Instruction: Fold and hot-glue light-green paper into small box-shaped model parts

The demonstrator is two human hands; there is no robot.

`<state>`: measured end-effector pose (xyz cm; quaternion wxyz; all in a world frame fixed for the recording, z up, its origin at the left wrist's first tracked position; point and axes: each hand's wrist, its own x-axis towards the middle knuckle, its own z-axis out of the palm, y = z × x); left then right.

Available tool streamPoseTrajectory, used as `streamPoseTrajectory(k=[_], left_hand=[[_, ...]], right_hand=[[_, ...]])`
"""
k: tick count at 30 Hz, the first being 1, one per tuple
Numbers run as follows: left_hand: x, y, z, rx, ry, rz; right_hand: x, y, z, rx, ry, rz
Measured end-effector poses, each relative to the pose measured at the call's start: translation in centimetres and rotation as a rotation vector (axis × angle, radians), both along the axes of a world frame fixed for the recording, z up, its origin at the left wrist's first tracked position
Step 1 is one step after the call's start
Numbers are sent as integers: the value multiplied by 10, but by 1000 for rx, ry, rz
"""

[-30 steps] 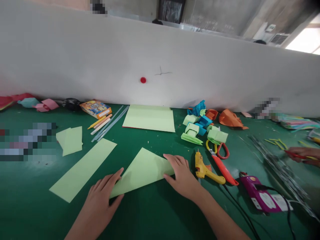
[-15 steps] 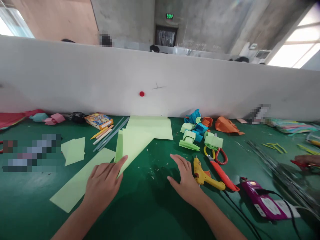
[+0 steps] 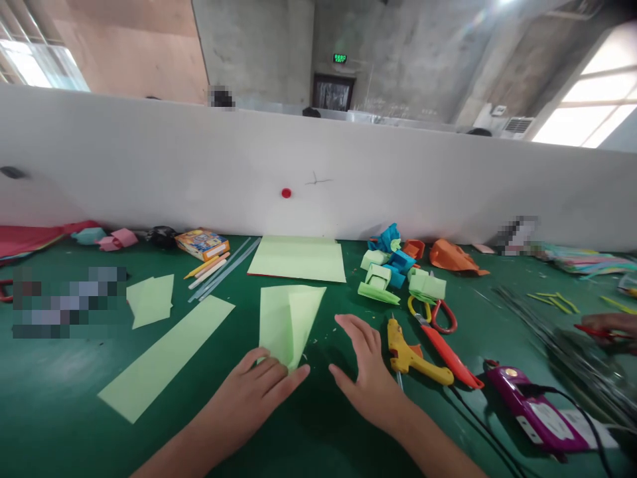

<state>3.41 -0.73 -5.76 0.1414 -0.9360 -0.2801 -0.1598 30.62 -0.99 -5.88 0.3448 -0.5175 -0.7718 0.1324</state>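
A light green sheet of paper (image 3: 279,317), with its right side folded over at a slant, stands out from under my left hand (image 3: 271,382). That hand is closed on the paper's near end, and its fingers hide the lower edge. My right hand (image 3: 363,355) is held a little to the right, thumb and fingers apart, holding nothing. Just beyond it lies a yellow hot glue gun (image 3: 415,358). Behind the folded sheet is a stack of light green paper (image 3: 301,259), and to the left rests a long green paper strip (image 3: 169,358).
Scissors with red and yellow handles (image 3: 432,315), a red-handled tool (image 3: 452,358) and a purple device (image 3: 535,405) with a cable lie right. Folded paper pieces (image 3: 383,265) sit behind. A white partition (image 3: 223,172) bounds the table. At far right, another person's hand (image 3: 617,325) holds something red.
My left hand has drawn the folded sheet toward me and right, off the stack and strip, and the sheet now stands more upright in view. My right hand has barely moved.
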Motion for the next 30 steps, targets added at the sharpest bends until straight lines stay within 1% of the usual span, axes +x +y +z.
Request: streamPoseTrajectory(k=[2, 4, 6, 8, 11, 14, 17, 19, 21, 24, 26, 30], left_hand=[[1, 1, 5, -43, 3, -57], [2, 1, 7, -87, 1, -72], [2, 0, 7, -109, -21, -78], [1, 0, 6, -136, -79, -97], [-1, -1, 5, -234, -193, -123], [-7, -2, 4, -346, -345, -80], [-14, -3, 5, -520, -502, 2], [-17, -3, 8, -607, -504, 49], [-19, 0, 10, -590, -438, 111], [-21, 8, 9, -459, -328, 193], [-23, 13, 6, -377, -263, 199], [-29, 19, 4, -281, -189, 198]], right_hand=[[-2, -2, -1, 64, -72, 15], [-4, -4, -2, 163, -153, 37], [-7, -8, -2, 274, -212, 67], [-9, -11, 0, 330, -259, 98], [-10, -13, 5, 285, -352, 163], [-6, -12, 8, 256, -397, 210], [0, -9, 9, 283, -360, 175], [4, -6, 8, 285, -306, 137], [8, -4, 8, 277, -236, 76], [11, 0, 10, 261, -163, -40], [12, 1, 11, 247, -161, -82], [14, 2, 14, 233, -200, -88]])
